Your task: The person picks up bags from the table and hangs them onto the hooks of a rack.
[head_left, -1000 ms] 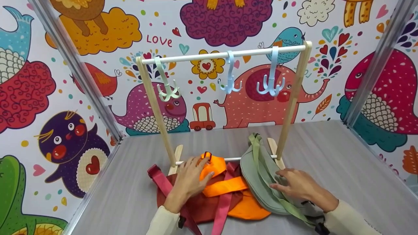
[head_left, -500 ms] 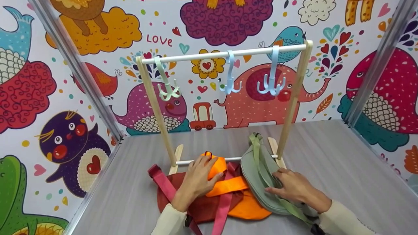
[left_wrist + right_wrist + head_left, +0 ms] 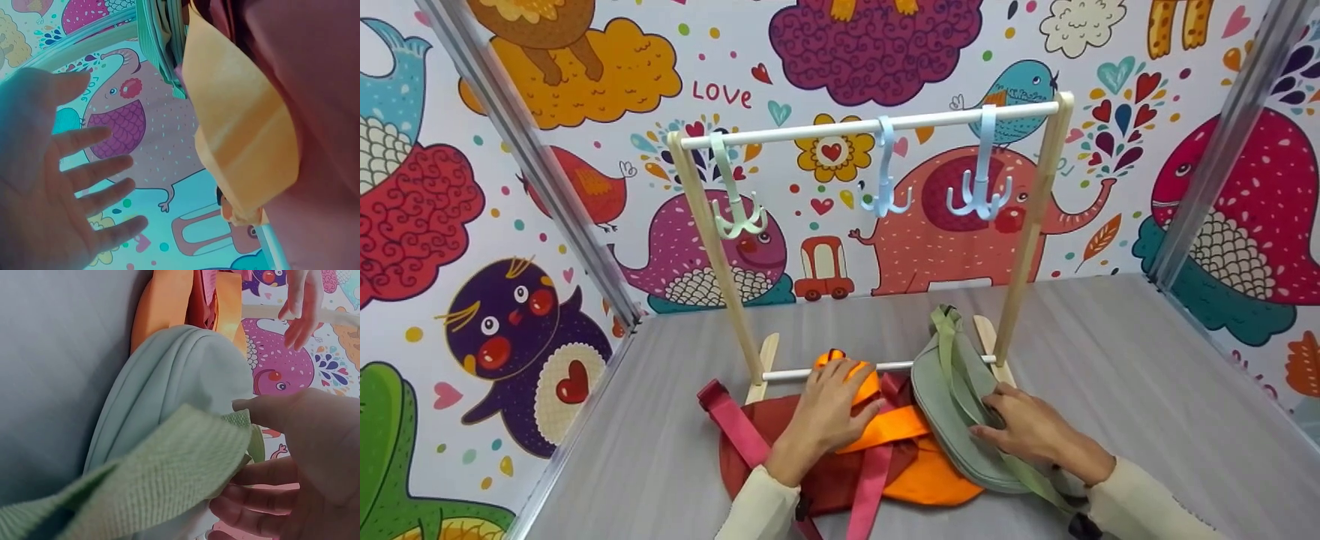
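My left hand [image 3: 825,420] hovers with spread fingers over the orange strap [image 3: 892,427] of an orange bag [image 3: 937,480]. In the left wrist view, those fingers [image 3: 107,169] are extended, with nothing between them. A dark red bag [image 3: 832,484] with pink straps [image 3: 874,480] lies beneath that hand. To the right leans a grey-green bag [image 3: 934,397]. My right hand [image 3: 1031,427] is at its side, beside the green webbing strap [image 3: 169,461]. In the right wrist view its thumb and loosely bent fingers stand apart at the strap's edge; whether they touch is unclear.
Behind the bags stands a wooden rack [image 3: 720,262] with a white top rail [image 3: 810,133]. A pale green hook [image 3: 739,217] and two light blue hooks [image 3: 886,195] hang from it. Patterned walls enclose the grey tabletop [image 3: 1155,375] at the back and sides.
My left hand has shifted right over the orange strap. The right hand has moved slightly left along the grey-green bag. The pale green hook hangs a little differently; the bags stay put.
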`<state>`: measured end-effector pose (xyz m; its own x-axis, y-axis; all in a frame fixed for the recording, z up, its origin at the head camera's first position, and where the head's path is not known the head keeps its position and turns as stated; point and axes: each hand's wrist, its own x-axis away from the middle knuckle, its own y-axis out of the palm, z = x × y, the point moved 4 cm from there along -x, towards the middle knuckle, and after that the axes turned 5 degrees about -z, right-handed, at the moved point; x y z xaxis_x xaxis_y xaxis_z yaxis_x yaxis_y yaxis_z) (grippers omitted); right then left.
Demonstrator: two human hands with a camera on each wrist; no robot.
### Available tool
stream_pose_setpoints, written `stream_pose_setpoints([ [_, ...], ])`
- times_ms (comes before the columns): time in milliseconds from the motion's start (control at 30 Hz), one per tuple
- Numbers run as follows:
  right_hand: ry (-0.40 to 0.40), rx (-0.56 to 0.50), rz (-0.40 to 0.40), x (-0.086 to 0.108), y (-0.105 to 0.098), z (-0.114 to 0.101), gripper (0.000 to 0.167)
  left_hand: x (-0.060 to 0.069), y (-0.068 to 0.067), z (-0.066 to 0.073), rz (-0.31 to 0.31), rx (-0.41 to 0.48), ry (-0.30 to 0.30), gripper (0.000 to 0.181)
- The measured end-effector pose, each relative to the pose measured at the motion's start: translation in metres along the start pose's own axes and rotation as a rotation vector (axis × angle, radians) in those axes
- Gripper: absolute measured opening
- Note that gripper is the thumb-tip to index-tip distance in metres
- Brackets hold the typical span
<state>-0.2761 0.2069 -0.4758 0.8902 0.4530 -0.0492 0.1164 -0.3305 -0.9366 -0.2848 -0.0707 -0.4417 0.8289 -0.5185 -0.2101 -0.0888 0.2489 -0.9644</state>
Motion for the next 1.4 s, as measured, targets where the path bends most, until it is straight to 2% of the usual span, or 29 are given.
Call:
stream_pose_setpoints([
  [233,-0.054,-0.024,0.039,-0.001,-0.004,0.0,0.026,-0.007,-0.002,0.01,-0.003,-0.022,0.019,0.054],
  [500,-0.043,-0.011,0.118,-0.002,-0.007,0.001,0.008,-0.015,-0.001,0.021,-0.021,-0.031,0.026,0.053],
  [733,-0.032,0.03,0.196,0.0,-0.008,0.003,0.02,-0.02,0.002,0.028,-0.052,-0.022,0.035,0.052],
  [1033,-0.062,-0.082,0.191,0.0,-0.015,-0.001,0.034,-0.028,0.004,0.042,-0.104,0.003,0.072,0.053],
  [1233,-0.09,-0.162,0.189,0.002,-0.019,-0.006,0.031,-0.031,0.007,0.051,-0.113,-0.002,0.1,0.052],
  [1400,-0.081,-0.249,0.13,0.001,-0.021,-0.009,0.029,-0.034,0.01,0.059,-0.13,-0.022,0.112,0.052],
])
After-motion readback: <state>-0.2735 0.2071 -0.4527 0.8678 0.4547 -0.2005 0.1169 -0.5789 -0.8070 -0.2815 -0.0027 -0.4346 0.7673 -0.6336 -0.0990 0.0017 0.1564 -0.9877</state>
